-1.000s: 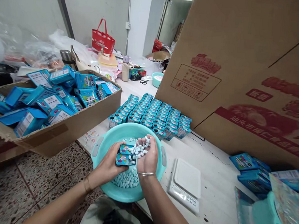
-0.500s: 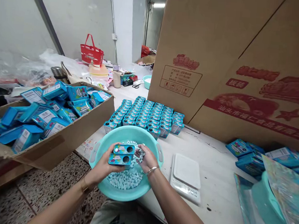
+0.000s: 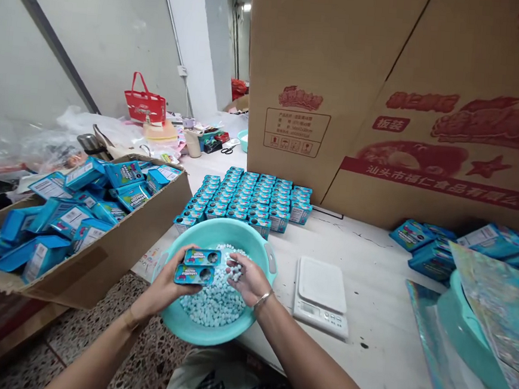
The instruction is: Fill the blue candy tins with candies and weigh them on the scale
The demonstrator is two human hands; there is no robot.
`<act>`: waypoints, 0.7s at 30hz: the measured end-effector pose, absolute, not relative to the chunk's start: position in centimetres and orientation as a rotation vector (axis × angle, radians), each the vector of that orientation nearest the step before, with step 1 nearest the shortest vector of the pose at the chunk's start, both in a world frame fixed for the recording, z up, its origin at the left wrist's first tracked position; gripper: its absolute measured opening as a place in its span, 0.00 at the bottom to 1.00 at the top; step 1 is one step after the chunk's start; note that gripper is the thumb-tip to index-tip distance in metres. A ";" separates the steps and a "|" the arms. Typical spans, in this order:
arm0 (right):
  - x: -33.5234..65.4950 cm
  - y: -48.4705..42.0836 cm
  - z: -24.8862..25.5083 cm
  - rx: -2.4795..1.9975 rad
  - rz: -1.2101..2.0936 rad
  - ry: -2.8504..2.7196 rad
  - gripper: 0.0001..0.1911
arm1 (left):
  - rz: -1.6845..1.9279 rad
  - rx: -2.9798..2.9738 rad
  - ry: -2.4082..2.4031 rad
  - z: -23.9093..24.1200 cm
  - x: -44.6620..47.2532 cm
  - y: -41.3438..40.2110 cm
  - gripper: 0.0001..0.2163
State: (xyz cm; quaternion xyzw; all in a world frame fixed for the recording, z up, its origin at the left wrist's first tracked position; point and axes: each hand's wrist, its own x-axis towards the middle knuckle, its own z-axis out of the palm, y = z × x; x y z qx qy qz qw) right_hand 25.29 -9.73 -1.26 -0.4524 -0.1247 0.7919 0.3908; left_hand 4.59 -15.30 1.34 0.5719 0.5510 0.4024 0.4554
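Two small blue candy boxes (image 3: pixel 194 274), one behind the other, are gripped in my left hand (image 3: pixel 165 289). Each has a round dark hole at the right end of its top. My right hand (image 3: pixel 252 282), palm turned up and fingers curled, cups a few pale candies (image 3: pixel 235 271) just right of the boxes. Both hands are over a turquoise basin (image 3: pixel 214 338), whose bottom is covered by loose pale blue and white candies (image 3: pixel 215 305).
Rows of upright blue boxes (image 3: pixel 243 199) stand behind the basin. To the right lies a white scale (image 3: pixel 322 286). An open carton (image 3: pixel 116 243) heaped with boxes is at left. A tall cardboard sheet (image 3: pixel 342 57) rises behind; more boxes (image 3: pixel 433 268) lie at right.
The view has swung slightly right. My right hand has drawn a little away from the boxes, and a white candy that lay on the rear box's top no longer shows there.
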 end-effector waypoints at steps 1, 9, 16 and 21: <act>25.4 -9.7 -1.2 -1.122 2.016 -0.261 0.11 | 1.004 1.378 1.358 1.4 4.5 -15.3 0.39; 27.4 -9.1 1.2 -0.949 1.901 0.076 0.06 | 1.079 1.107 1.216 1.7 6.9 -15.5 0.41; 35.6 -10.4 5.1 -0.766 1.621 0.034 0.08 | 1.167 0.977 0.960 6.0 14.9 -11.4 0.37; 44.9 -13.0 5.5 -0.693 1.430 -0.117 0.12 | 1.039 0.993 0.772 5.9 23.5 -7.8 0.37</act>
